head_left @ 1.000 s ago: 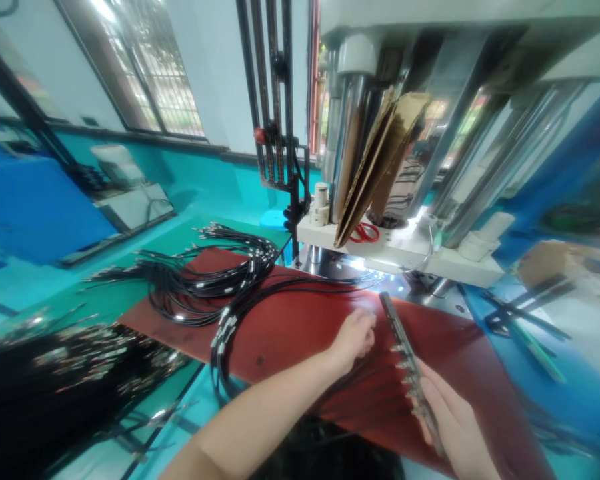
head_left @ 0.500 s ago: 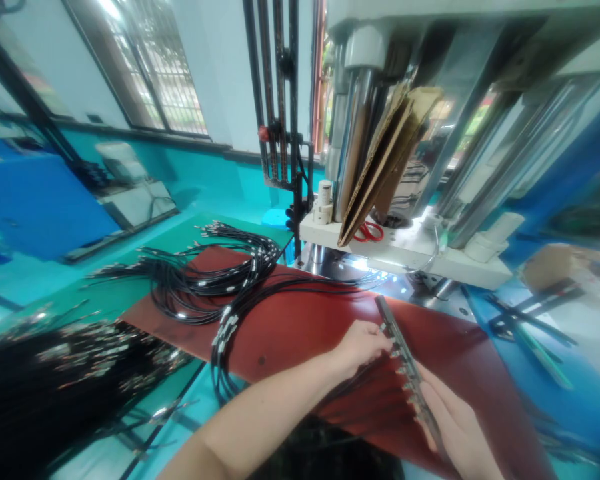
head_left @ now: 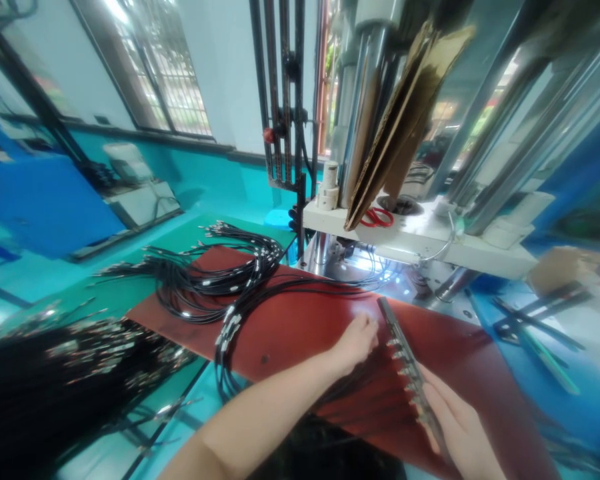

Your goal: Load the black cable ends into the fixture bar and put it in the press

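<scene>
My right hand (head_left: 453, 410) grips the lower part of a long, narrow metal bar (head_left: 405, 357), which slants over the red-brown board (head_left: 300, 320). Small metal cable ends stick out in a row along the bar's left edge, and thin dark cables trail from them, blurred. Just left of the bar's upper part, apart from it, is my left hand (head_left: 357, 341). Its fingers are curled together, and what they hold, if anything, is hidden. Behind my left hand, a looped bundle of black cables (head_left: 230, 280) with white tags lies across the board.
A press machine with a white plate (head_left: 410, 237) stands behind the board, with folded cardboard (head_left: 395, 127) and red-handled scissors (head_left: 379, 217) on it. A dark heap of cables (head_left: 75, 393) lies at lower left. Several tools (head_left: 540, 333) rest on a blue surface at right.
My left hand has drawn back leftward from the bar's upper edge, opening a gap. My right hand still holds the bar. The camera view has shifted slightly.
</scene>
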The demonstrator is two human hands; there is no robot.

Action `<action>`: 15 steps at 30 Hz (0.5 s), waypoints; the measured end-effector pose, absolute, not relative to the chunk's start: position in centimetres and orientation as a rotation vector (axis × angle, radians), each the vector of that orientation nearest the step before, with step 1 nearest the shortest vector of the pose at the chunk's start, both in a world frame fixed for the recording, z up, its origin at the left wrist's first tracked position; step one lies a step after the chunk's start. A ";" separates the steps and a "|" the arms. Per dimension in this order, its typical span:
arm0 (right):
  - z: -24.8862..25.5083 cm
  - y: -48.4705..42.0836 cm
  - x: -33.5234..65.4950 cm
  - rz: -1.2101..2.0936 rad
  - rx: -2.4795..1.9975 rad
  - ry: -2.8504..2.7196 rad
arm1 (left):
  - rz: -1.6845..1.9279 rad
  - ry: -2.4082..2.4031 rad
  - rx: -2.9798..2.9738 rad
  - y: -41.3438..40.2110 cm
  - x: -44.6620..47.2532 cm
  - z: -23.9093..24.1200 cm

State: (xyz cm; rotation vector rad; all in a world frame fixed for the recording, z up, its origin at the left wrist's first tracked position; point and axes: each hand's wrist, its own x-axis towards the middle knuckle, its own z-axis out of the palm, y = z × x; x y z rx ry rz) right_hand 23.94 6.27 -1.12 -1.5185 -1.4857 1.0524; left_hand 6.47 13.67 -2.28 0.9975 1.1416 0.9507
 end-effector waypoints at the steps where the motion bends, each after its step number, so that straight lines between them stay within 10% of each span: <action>1: -1.2 6.3 24.0 1.054 -1.522 -1.473 | 0.962 1.131 1.034 13.7 6.4 -2.4; 15: -1.2 6.5 24.3 1.105 -1.529 -1.572 | 0.891 1.209 1.514 13.7 5.7 -2.2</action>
